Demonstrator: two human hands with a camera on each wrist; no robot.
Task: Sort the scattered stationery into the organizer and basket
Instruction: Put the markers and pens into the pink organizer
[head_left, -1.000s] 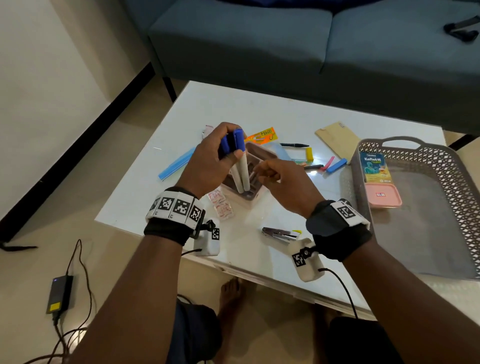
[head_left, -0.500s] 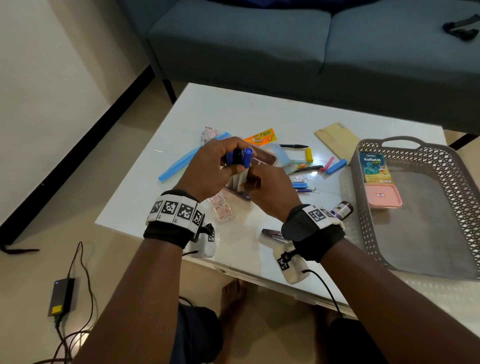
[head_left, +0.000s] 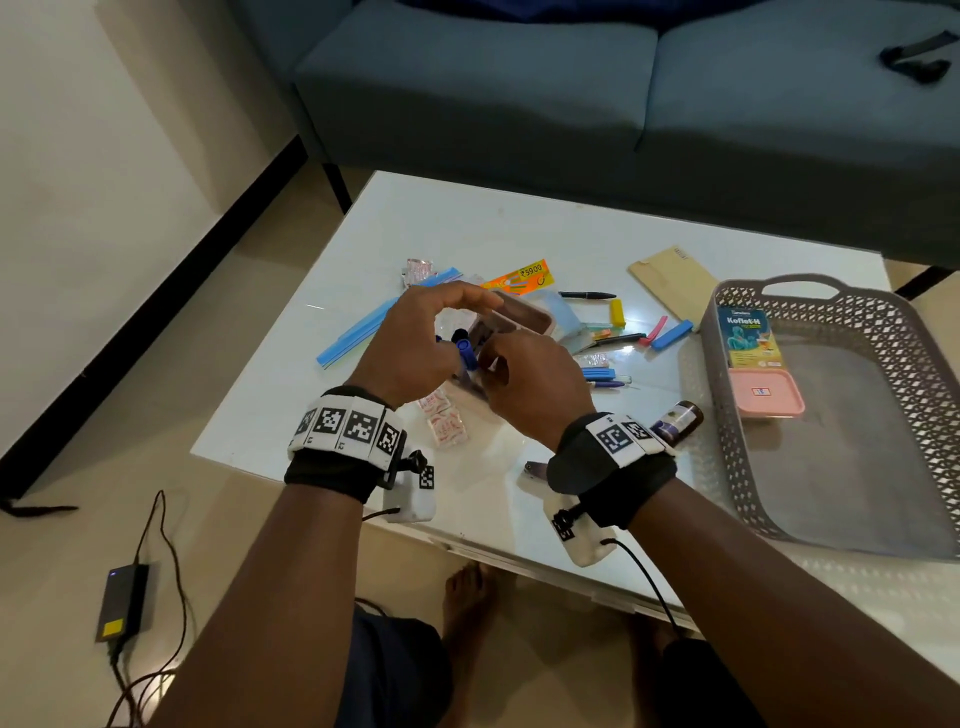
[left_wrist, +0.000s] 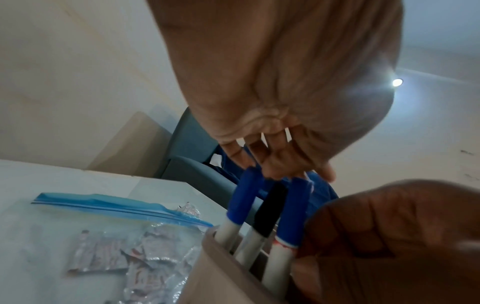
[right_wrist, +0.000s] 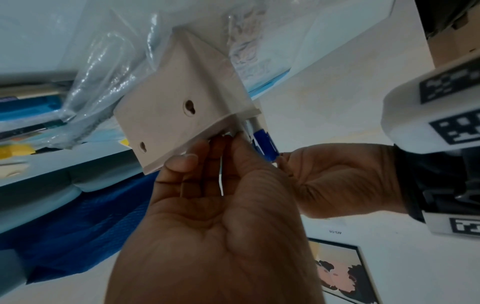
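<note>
Blocking most of the organizer in the head view, the left hand and right hand meet just above its near compartment, so only its far rim and dark inside show there. Two blue caps peep out between the hands in that view, and how many markers there are cannot be told from it. The left wrist view settles this: three white-barrelled markers, two capped blue and one black, stand nearly upright in the beige organizer, their lower ends hidden by its wall. In that view the left fingertips touch the cap tops from above with the fingers straight, an open grip that closes on nothing. The right hand fills the lower right corner there as a dark blur. The right wrist view shows its fingers curled against the organizer's rim beside the markers; whether they clasp the rim or a marker cannot be told. Only this view shows the organizer's flat outer face with two keyhole slots.

Around the organizer on the bench lie a zip bag with a blue strip, small packets, pens and clips. The grey basket, to the right, holds a small printed box and a pink box; its right side is cut off.
</note>
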